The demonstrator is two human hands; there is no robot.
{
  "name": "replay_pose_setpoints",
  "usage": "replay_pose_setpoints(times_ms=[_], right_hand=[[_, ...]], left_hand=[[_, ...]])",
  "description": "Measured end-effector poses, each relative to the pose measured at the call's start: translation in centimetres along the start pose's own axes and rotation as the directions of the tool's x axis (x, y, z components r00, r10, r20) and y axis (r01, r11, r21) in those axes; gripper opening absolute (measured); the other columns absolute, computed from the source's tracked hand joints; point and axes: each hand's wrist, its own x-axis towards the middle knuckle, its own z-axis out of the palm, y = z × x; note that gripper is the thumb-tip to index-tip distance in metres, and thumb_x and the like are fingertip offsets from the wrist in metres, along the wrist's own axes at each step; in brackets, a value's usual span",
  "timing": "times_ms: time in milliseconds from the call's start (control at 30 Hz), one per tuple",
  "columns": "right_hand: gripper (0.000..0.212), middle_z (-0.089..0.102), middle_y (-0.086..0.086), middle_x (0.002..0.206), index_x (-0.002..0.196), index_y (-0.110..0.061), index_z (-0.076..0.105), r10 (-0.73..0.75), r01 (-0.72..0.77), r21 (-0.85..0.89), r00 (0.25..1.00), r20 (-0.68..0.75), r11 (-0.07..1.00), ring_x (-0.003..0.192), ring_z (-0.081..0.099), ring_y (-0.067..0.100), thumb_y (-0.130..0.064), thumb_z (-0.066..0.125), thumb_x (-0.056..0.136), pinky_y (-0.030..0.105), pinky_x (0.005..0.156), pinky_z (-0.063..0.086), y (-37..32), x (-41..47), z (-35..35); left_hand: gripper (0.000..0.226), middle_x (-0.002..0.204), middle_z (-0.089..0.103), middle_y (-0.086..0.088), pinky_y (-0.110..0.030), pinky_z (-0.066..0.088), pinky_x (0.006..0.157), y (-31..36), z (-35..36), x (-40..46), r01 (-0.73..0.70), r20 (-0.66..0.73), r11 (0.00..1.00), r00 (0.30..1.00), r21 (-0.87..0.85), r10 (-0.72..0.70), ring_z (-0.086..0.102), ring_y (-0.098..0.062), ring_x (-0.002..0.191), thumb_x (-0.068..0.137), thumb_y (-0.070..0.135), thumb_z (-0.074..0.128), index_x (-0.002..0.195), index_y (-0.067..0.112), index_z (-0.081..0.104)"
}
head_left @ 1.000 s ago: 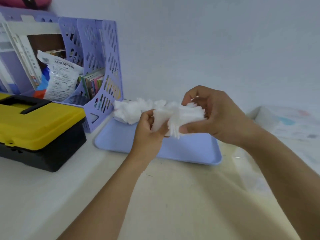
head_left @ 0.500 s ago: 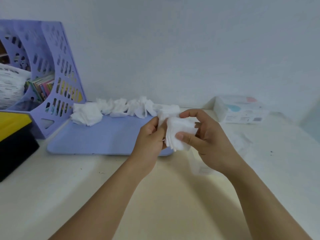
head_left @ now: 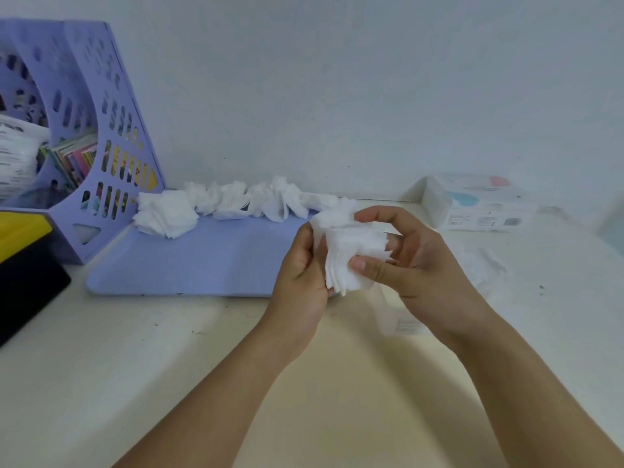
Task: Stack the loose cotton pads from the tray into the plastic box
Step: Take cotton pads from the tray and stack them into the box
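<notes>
While both hands hold it above the table's near right part, one bundle of cotton pads (head_left: 351, 255) stands between them: white, square-cut, thin sheets lying against one another with their edges fanned and uneven, too many and too close to count. The left hand (head_left: 302, 268) curls against the bundle's left side, and the right hand (head_left: 415, 261) pinches it, thumb pressed on the lower front and fingers (head_left: 378, 216) arched over the top, so both hands' fingers are closed on the pads. Behind them lies one lilac tray (head_left: 209, 265), flat on the table (head_left: 169, 366), and along its far edge runs a row of loose pads (head_left: 233, 204) in roughly six ruffled white clumps, the leftmost one the largest. Just under the right hand sits one clear plastic box (head_left: 398, 319), hard to make out, with a blurred clear piece beside it to the right. Further out stand one lilac perforated file rack (head_left: 101, 136) holding papers at the left, one yellow-and-black case (head_left: 23, 265) at the left edge, and one white carton (head_left: 479, 204) by the wall at the right.
</notes>
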Motion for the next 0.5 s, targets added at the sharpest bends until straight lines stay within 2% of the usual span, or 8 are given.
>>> replay_pose_setpoints(times_ms=[67,167,300,433,500], right_hand=[[0.048,0.072,-0.003,0.076,0.128,-0.008,0.056,0.007,-0.007,0.041,1.0,-0.007,0.999,0.075,0.071,0.016,0.008,0.069,0.085,0.024,0.071,0.056,-0.1,-0.1,0.2],[0.054,0.073,-0.003,0.075,0.133,-0.01,0.052,0.0,0.001,0.076,1.0,-0.02,0.997,0.078,0.073,0.017,0.01,0.067,0.085,0.022,0.071,0.056,-0.4,-0.2,0.5],[0.07,0.075,0.021,0.097,0.14,-0.021,0.048,-0.024,0.027,0.051,0.998,-0.063,0.998,0.095,0.073,0.038,0.011,0.071,0.082,0.036,0.084,0.06,-0.3,-0.1,0.5],[0.079,0.075,0.008,0.081,0.141,-0.025,0.047,-0.068,0.062,-0.051,0.991,-0.112,0.997,0.078,0.071,0.03,0.01,0.078,0.077,0.033,0.076,0.058,0.0,-0.1,0.5],[0.081,0.073,0.011,0.081,0.138,-0.028,0.048,-0.11,0.091,-0.145,0.985,-0.13,0.985,0.079,0.069,0.036,0.006,0.083,0.074,0.045,0.08,0.058,0.1,0.0,0.6]], left_hand=[[0.026,0.115,0.074,0.006,-0.027,0.056,0.083,0.0,0.0,-0.2,0.005,0.019,1.0,1.0,-0.022,-0.004,0.07,-0.013,0.108,0.107,0.014,0.049,0.124,0.028,0.062],[0.029,0.123,0.072,0.002,-0.037,0.053,0.097,0.4,0.0,-0.2,0.07,0.064,0.987,0.996,-0.146,-0.061,0.067,-0.018,0.117,0.102,0.022,0.053,0.129,0.028,0.06],[0.042,0.134,0.066,-0.009,-0.047,0.04,0.115,0.8,-0.1,-0.5,0.141,0.157,0.947,0.983,-0.288,-0.099,0.06,-0.025,0.128,0.097,0.026,0.052,0.139,0.02,0.055],[0.048,0.136,0.064,-0.012,-0.051,0.036,0.117,1.0,-0.2,-0.6,0.145,0.175,0.943,0.98,-0.301,-0.095,0.057,-0.028,0.132,0.096,0.034,0.058,0.139,0.013,0.054],[0.046,0.137,0.063,-0.011,-0.049,0.038,0.116,1.2,-0.1,-0.6,0.133,0.175,0.949,0.981,-0.285,-0.085,0.056,-0.028,0.132,0.098,0.035,0.053,0.139,0.013,0.053]])
